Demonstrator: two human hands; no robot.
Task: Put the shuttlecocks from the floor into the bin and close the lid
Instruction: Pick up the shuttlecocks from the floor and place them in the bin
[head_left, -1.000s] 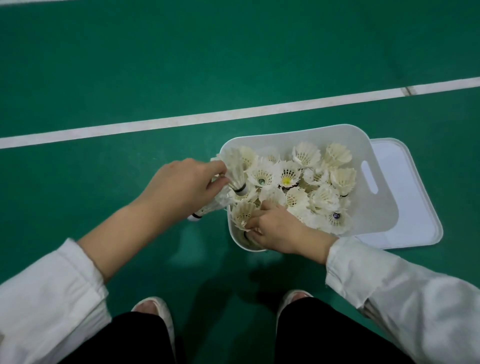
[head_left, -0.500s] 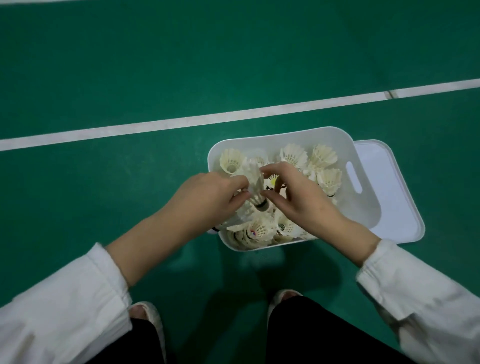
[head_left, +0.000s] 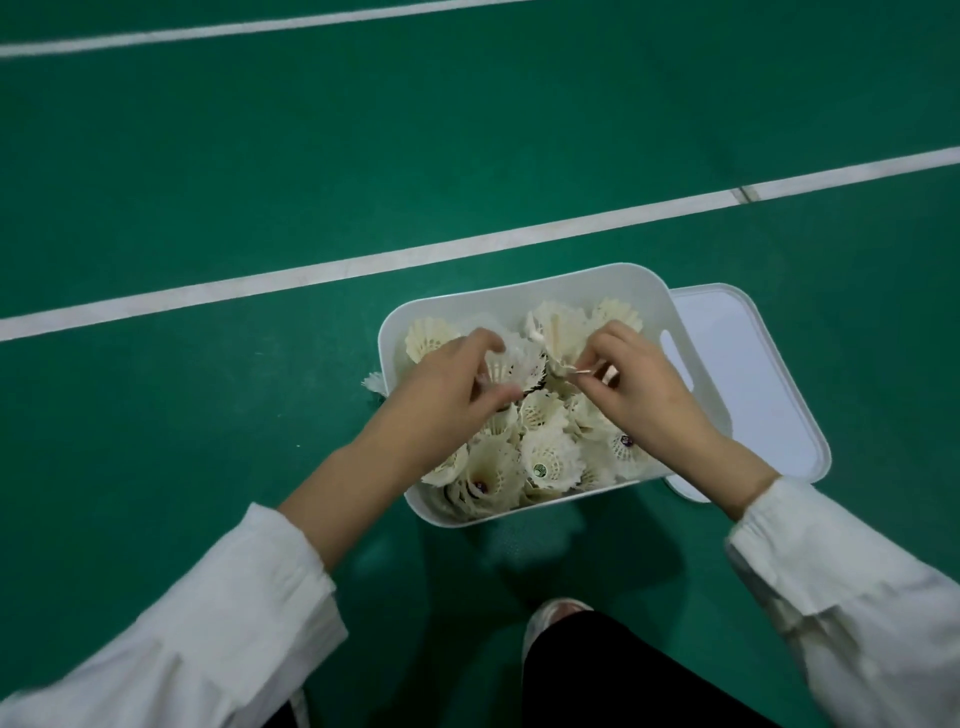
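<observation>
the bin (head_left: 535, 283) sits on the green floor (head_left: 208, 441) with its lid (head_left: 753, 384) lying flat beside and partly under its right wall. it is heaped with white shuttlecocks (head_left: 545, 457), some riding at the rim; one stray shuttlecock (head_left: 373, 384) lies on the floor just outside the bin's left wall.

these things look very light, with stiff but brittle feather skirts that crush or split under pressure, so the safer hold is judged to be at the cork base or lightly around the skirt's narrow end, not a squeeze on the flared edge. a loose pile like this will likely spring up, so it needs gentle pressing before the lid can seat.

both arms reach forward and down from white sleeves, wrists over the bin's near edge. the left hand (head_left: 447, 395) hovers palm down over the left half, fingers curled around a shuttlecock's skirt (head_left: 511, 366). the right hand (head_left: 644, 395) is over the right half, thumb and forefinger pinched narrow on a thin feather shaft (head_left: 579, 371) of another shuttlecock near the far wall; the other fingers are loosely bent.
</observation>
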